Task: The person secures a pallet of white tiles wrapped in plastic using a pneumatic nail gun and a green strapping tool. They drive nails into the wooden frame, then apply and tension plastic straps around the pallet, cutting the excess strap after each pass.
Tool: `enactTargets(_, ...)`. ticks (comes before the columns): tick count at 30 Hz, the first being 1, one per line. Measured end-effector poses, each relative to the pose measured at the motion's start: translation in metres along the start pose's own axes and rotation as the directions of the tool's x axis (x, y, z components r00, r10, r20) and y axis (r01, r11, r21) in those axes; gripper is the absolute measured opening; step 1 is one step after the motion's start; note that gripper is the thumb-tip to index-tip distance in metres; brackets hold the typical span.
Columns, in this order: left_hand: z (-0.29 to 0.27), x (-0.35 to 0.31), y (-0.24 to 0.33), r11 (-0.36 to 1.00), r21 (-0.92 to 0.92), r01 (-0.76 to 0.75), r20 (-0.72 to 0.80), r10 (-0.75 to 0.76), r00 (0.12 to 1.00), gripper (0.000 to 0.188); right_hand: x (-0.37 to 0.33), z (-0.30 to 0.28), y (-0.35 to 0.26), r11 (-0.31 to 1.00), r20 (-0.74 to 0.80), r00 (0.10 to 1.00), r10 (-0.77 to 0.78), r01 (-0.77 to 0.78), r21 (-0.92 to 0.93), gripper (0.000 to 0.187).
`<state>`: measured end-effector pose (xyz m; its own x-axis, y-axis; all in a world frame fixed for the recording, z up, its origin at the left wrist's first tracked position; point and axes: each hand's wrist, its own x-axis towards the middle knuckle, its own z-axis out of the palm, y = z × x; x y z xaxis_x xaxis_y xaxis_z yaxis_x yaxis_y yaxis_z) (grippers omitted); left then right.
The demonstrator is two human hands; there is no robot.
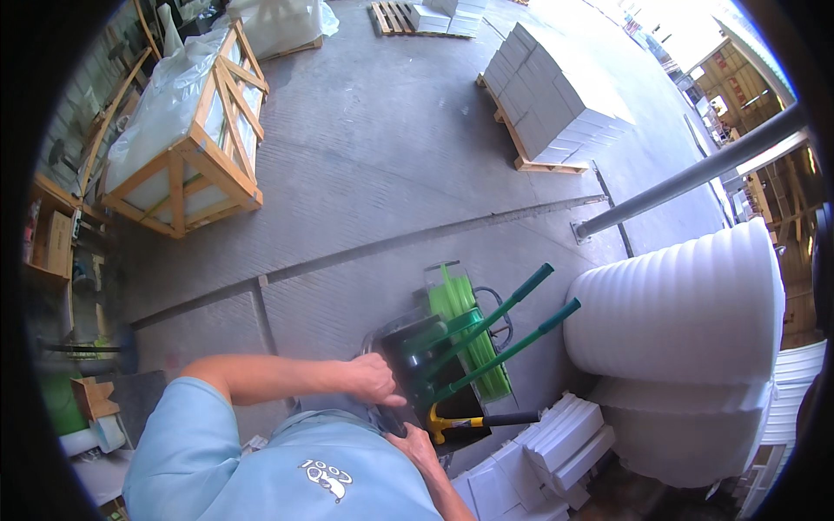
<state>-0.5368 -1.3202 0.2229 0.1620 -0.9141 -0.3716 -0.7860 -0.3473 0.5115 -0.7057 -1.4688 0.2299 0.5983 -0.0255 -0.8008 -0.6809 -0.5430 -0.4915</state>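
Light-blue shirt (261,469), short sleeve (195,425), lettered cartoon print (326,479) (white, dark-outlined)

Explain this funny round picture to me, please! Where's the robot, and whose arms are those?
There's no robot here, just a person with two bare hands. The camera sits on their head and looks down, so you see what's in front of them; its very wide lens makes straight things look bent.

The left hand is curled over a dark cart. The right hand is close to a yellow tool with a black grip. I can't tell what either hand holds.

Two long green handles stick out near a green coil. Beyond, stacked white boxes sit on a wooden pallet.
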Motion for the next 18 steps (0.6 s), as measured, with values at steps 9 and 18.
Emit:
enactTargets(9,0.045,0.013,0.035,0.969,-0.101,-0.225,0.161,0.239,0.958,0.066,-0.038,-0.016,0.04,0.999,0.042,0.999,0.033,-0.033,-0.011,0.065)
enactTargets(18,0.07,0.086,0.11,0.909,-0.413,-0.059,0.279,0.188,0.942,0.064,-0.052,-0.075,0.131,0.881,-0.002,0.997,0.072,-0.065,-0.468,0.041)
